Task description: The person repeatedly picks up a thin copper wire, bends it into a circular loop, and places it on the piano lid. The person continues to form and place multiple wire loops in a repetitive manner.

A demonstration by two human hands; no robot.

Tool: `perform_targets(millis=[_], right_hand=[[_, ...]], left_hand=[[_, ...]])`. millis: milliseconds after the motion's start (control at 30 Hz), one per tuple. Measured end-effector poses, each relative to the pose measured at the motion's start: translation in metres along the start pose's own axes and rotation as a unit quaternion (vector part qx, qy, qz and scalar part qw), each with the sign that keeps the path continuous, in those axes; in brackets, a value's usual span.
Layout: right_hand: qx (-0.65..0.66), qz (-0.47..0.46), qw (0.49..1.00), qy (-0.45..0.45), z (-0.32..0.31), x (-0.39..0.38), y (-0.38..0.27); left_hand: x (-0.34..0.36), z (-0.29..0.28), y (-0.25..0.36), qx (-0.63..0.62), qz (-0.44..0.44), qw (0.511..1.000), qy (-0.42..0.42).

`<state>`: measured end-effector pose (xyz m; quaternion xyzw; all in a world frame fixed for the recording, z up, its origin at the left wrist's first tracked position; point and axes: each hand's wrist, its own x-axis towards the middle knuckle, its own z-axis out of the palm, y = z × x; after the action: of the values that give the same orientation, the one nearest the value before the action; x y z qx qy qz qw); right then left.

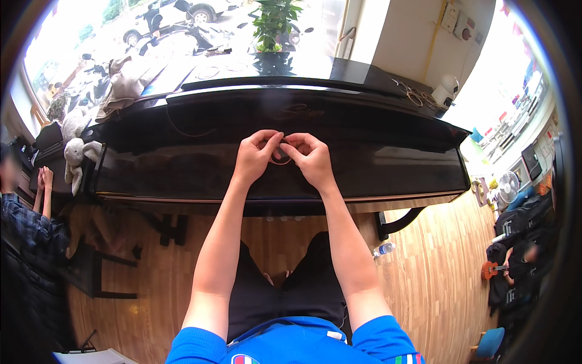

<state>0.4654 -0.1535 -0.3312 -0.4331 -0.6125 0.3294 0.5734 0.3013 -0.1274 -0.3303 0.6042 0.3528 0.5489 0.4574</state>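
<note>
Both hands, left hand (256, 155) and right hand (310, 156), meet over the closed black piano (182, 164); fingertips pinch a small ring (280, 159) together, probably steadying it.

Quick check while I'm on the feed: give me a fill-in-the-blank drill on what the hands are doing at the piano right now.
1. Both hands, the left hand and the right hand, pinch a small ____ between their fingertips.
2. The hands are over the closed black ____.
3. A plush ____ sits at the piano's left end.
4. On the wooden floor by the piano's right leg lies a plastic ____.

Missing words: ring; piano; rabbit; bottle
</note>
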Motion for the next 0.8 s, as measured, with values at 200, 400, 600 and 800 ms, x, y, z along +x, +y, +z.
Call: perform_targets(millis=[200, 400, 600, 800], right_hand=[[0.047, 0.016, 0.998, 0.045, 0.003, 0.002, 0.01], [0.043, 0.024, 0.998, 0.045, 0.005, 0.0, 0.005], [0.098, 0.042, 0.994, 0.036, 0.002, 0.0, 0.009], [0.065, -0.022, 0.998, -0.011, 0.002, 0.0, 0.009]], left_hand=[[0.001, 0.0, -0.002, -0.038, -0.028, 0.998, -0.028], [0.0, -0.004, 0.004, -0.038, -0.027, 0.997, -0.06], [0.003, -0.004, 0.005, 0.007, -0.058, 0.995, -0.083], [0.004, -0.005, -0.004, -0.051, -0.037, 0.998, -0.018]])
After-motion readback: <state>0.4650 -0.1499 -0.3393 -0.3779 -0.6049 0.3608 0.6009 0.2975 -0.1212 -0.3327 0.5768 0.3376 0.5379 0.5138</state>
